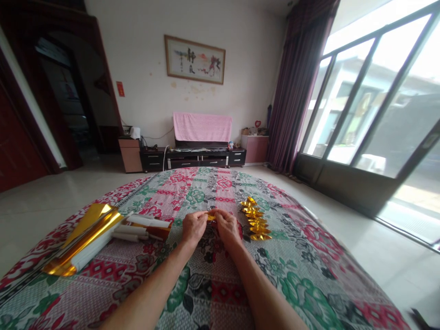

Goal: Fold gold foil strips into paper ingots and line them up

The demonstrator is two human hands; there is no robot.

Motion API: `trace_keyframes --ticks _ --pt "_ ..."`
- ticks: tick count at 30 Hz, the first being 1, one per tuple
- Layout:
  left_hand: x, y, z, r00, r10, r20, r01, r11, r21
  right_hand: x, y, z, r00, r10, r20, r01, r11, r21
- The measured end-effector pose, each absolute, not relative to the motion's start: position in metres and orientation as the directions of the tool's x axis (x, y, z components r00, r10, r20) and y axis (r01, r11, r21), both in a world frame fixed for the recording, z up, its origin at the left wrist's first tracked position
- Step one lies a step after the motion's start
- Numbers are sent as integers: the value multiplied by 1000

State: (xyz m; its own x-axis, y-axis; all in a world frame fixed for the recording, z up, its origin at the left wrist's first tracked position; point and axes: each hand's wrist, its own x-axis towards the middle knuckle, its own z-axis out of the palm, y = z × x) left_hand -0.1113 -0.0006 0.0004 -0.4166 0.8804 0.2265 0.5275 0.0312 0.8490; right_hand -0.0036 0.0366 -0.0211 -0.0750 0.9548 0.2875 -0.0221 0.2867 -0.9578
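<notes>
Round table, patterned cloth point(302, 275) in red, green, grey and black. Both forearms reach in from the near edge. Left hand point(195, 228) and right hand point(227, 227) close together over the cloth, fingertips pinched on a small piece of gold foil point(211, 217) held between them. Foil mostly covered by the fingers; its exact shape I cannot tell.

Just right of the right hand: a row of folded gold pieces point(256, 220), shiny, pointed at the ends, one behind another, running away from the near edge. Not touching the hand.

Left of the left hand: several white rolls point(132, 231) lying near one another, with an orange-brown strip point(160, 233) beside them, its end near the left wrist. Farther left, a large curled gold sheet point(99, 233), its surface catching the light, with a white underside or layer showing along it.

Beyond the hands, past the table's far edge: low black cabinet point(185, 162) against the wall, a pink cloth point(202, 127) draped over something on top. Framed picture point(195, 59) above, hanging tilted in view. Far right of the hands, purple curtain point(288, 87) beside tall glass panes point(354, 101), daylight coming through. Far left, a dark doorway point(68, 101).
</notes>
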Motion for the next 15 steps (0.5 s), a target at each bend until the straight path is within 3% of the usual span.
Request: trace_keyframes --ticks 15 --pt "-118 1 7 -368 918 150 524 71 849 -1 30 -13 -151 969 196 -141 175 -975"
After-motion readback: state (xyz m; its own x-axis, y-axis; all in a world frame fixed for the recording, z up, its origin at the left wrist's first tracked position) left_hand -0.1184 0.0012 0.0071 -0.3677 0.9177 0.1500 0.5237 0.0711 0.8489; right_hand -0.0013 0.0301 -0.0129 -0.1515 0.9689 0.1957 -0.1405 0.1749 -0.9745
